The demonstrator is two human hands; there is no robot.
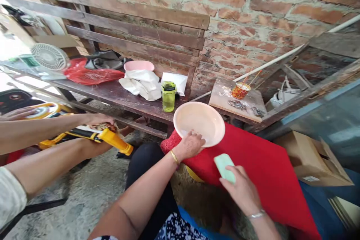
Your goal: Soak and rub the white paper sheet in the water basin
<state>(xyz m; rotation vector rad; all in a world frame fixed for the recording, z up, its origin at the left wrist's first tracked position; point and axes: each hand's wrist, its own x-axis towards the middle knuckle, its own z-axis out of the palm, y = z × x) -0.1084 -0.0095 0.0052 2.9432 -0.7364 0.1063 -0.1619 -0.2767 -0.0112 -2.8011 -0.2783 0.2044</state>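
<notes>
A pale pink plastic basin point(215, 123) sits at the left end of a red cloth point(253, 161), with a shallow layer of cloudy liquid apparently inside. My left hand point(191, 145), with a gold bangle at the wrist, hooks its fingers over the basin's near rim. In my right hand point(243, 187) is a pale green rounded block that looks like a sponge point(225, 167), pinched between thumb and fingers above the cloth's near edge. The right hand is apart from the basin, to its lower right.
A green bottle point(168, 99), white cloth point(143, 82) and red bag point(90, 73) lie on the wooden bench. Another person's arms point(53, 131) hold a yellow-black object point(112, 140) at left. A patterned cup point(240, 90) stands on a small table; a cardboard box point(309, 157) is right.
</notes>
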